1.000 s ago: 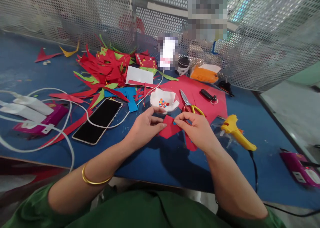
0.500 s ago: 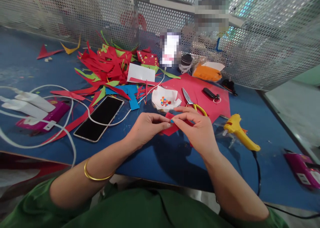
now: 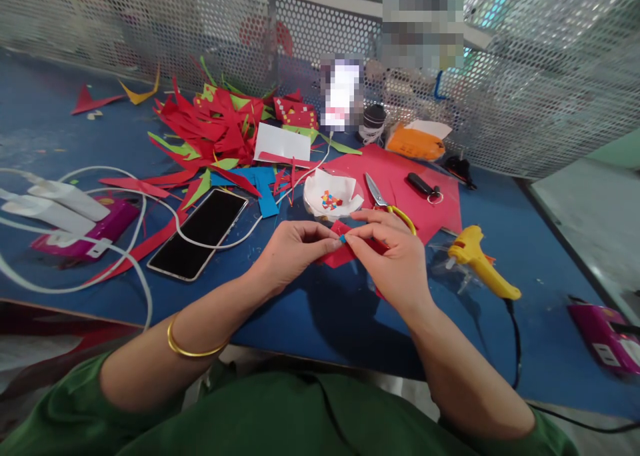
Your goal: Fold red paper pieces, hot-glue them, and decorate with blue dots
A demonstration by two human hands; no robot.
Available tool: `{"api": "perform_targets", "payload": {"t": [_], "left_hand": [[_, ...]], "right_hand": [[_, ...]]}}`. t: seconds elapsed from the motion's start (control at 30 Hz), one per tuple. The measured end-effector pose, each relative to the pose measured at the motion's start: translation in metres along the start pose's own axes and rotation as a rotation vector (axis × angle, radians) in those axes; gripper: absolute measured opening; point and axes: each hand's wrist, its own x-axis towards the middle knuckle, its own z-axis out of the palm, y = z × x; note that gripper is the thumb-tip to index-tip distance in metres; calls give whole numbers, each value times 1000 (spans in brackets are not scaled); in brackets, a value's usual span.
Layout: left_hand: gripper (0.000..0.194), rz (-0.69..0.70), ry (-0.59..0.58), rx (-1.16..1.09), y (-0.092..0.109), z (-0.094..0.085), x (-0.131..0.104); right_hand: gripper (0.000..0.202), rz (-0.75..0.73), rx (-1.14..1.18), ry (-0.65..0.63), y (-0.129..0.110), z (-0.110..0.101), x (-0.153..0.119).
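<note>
Above the blue bench (image 3: 310,323), a light, floppy red paper piece (image 3: 334,255) is pinched at its upper edge between the closed left hand (image 3: 290,251) and right hand (image 3: 395,259), whose fingertip grips meet on a tiny, easily dropped blue paper chip (image 3: 343,239).

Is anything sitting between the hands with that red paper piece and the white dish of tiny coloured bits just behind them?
Nothing visible. The left hand and right hand pinch the red paper piece directly in front of the white dish of coloured bits; yellow-handled scissors lie beside it, to the right.
</note>
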Motion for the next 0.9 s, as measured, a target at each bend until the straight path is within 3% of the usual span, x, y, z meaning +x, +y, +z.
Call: {"api": "perform_targets", "payload": {"t": [0.33,0.73,0.9], "left_hand": [[14,38,23,16,5,1,0],[16,130,30,86,-3,1,2],[15,126,6,81,-6,0,5]], "right_hand": [[9,-15,-12,22,3,-8,3],[11,-3,67,-98,8,-8,6],[12,149,145,-146,12,-20,15]]}}
